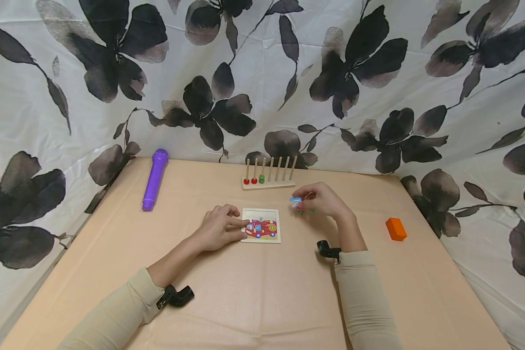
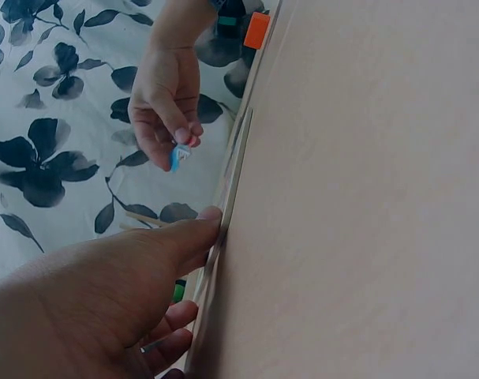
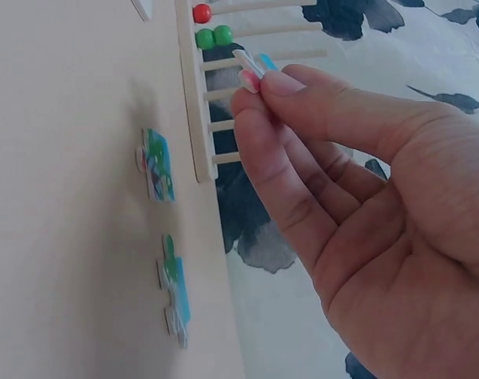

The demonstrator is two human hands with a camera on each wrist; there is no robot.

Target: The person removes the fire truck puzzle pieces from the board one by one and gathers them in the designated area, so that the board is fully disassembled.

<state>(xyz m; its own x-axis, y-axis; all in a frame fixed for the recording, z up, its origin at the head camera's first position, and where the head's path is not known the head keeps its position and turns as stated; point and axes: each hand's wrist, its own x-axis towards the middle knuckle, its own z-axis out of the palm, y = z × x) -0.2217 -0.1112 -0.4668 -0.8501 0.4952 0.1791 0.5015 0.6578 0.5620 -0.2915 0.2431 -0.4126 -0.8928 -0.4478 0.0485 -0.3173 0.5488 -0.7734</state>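
Observation:
A small framed puzzle board (image 1: 261,239) with a red fire truck picture lies flat on the table. My left hand (image 1: 220,227) rests at its left side, thumb and fingertips touching the frame; the left wrist view shows the board edge-on beside the thumb. Above the table, to the board's right, my right hand (image 1: 325,200) pinches a small blue, white and red puzzle piece (image 3: 251,75) between thumb and fingers. Below that hand, two loose puzzle pieces, one green and blue piece (image 3: 158,164) and another piece (image 3: 176,292), lie on the table.
Behind the board stands a wooden peg rack (image 1: 269,185) with red and green beads on its left pegs. A purple tube (image 1: 155,181) lies at the back left. An orange block (image 1: 395,229) sits to the right. Flowered cloth (image 1: 271,82) hangs behind the table.

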